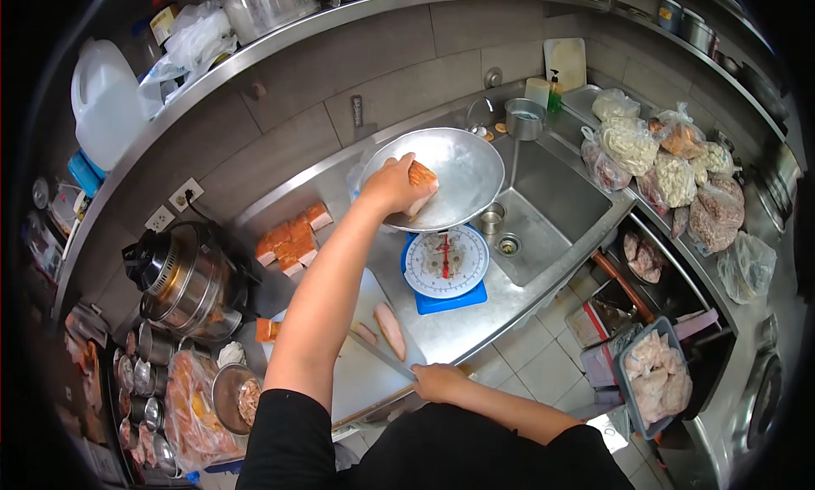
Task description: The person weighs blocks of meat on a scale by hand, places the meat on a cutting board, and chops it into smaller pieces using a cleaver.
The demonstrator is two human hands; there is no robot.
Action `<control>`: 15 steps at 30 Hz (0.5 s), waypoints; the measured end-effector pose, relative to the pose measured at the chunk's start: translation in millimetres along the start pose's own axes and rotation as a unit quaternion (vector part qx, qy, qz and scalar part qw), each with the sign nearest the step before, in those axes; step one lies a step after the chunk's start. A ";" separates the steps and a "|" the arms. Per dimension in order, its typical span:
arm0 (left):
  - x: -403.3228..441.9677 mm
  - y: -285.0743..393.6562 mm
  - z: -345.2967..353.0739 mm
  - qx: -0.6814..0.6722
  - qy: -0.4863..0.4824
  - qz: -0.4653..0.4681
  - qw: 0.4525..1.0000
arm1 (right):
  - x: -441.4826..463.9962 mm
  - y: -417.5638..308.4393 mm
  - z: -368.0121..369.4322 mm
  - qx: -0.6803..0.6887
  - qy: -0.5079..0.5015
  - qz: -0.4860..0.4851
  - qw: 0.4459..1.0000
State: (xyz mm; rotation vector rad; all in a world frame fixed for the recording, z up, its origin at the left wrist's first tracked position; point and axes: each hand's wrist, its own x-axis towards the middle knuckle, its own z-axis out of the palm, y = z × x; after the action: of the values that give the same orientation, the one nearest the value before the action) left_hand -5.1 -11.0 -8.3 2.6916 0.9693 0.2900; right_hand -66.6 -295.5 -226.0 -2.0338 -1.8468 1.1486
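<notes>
My left hand [390,184] is closed on a chunk of pork belly [422,184] with a browned orange skin, inside the left part of a wide metal bowl [467,171]. The bowl rests on a blue dial scale [446,265], whose red needle stands near vertical. In my right hand [437,382] is the handle of a knife [382,354], its blade angled over a white cutting board [373,299]. Pale strips of meat [390,330] lie on the board beside the blade. Several orange-skinned pork blocks [291,242] sit on the steel counter behind the board.
At right is a sink [552,205] with a small metal cup [492,218] near its drain. Bagged food [671,167] crowds the far right counter. A large steel appliance [191,278] stands at left, near a bowl of chopped meat [231,397]. Overhead runs a steel shelf [340,10].
</notes>
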 end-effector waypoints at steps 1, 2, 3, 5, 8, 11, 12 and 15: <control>-1.3 -1.0 0.2 -0.004 0.008 0.005 1.000 | 0.9 0.6 0.4 -0.003 -0.002 -0.003 1.000; -2.4 -2.1 0.1 -0.008 0.017 0.011 1.000 | 1.4 0.9 0.5 -0.005 -0.005 -0.007 1.000; -3.6 -2.5 -0.9 -0.009 0.016 0.010 1.000 | 1.1 0.8 -0.3 -0.006 -0.006 -0.006 1.000; -5.7 -3.5 -3.3 -0.013 0.024 0.011 1.000 | 0.4 0.1 -1.9 -0.010 -0.004 -0.015 1.000; -5.3 -7.6 -2.9 -0.027 0.045 0.020 0.998 | -0.3 -0.7 -3.9 -0.014 -0.009 -0.016 1.000; -7.1 -4.5 -7.9 -0.028 0.047 0.022 0.998 | 2.8 1.8 -0.8 -0.016 -0.005 -0.023 1.000; -8.6 -1.8 -9.1 -0.028 0.047 0.021 0.998 | 3.7 2.3 -0.7 -0.017 -0.006 -0.023 1.000; -9.2 3.6 -0.6 0.005 0.051 0.025 0.998 | 6.1 3.0 2.2 -0.018 -0.016 -0.020 1.000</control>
State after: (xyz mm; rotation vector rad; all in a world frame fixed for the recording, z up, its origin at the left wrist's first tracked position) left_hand -10.1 -19.5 -7.5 2.7361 0.9346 0.4381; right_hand -66.1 -291.4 -231.8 -1.9980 -1.9282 1.1520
